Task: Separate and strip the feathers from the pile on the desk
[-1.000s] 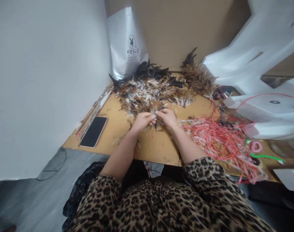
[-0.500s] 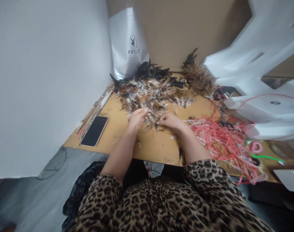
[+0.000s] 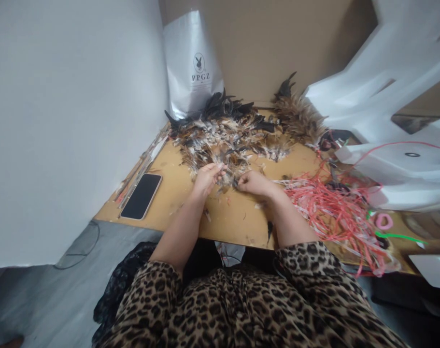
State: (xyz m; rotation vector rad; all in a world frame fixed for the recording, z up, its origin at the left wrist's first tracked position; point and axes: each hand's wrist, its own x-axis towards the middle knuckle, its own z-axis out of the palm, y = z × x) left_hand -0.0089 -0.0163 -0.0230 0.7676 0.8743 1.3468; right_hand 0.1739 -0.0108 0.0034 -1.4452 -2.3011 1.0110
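Pale wall (image 3: 71,121) on the left, brown board (image 3: 274,48) at the back, and between them a yellowish-brown table (image 3: 225,220) with a silvery bag (image 3: 191,77) upright at the far left. Just in front of the bag, spread across the middle of the table, a heap of feathers (image 3: 220,133). Looks ruffled and layered: black and curling along the far side, mottled white, grey and tan through the middle, browner and wispier toward the near edge, with loose bits scattered beyond. To the right, a separate brown bunch (image 3: 301,120), black at the top. At the heap's near edge, left hand (image 3: 205,178) with thumb and fingertips drawn together; just beside it, right hand (image 3: 256,182) with fingers curled closed, low against the feathers. Cannot tell about anything pinched in either. Near the right forearm, a tangle of red and whitish strings (image 3: 328,208); well to the left, a dark-screened phone (image 3: 142,196), lying flat.
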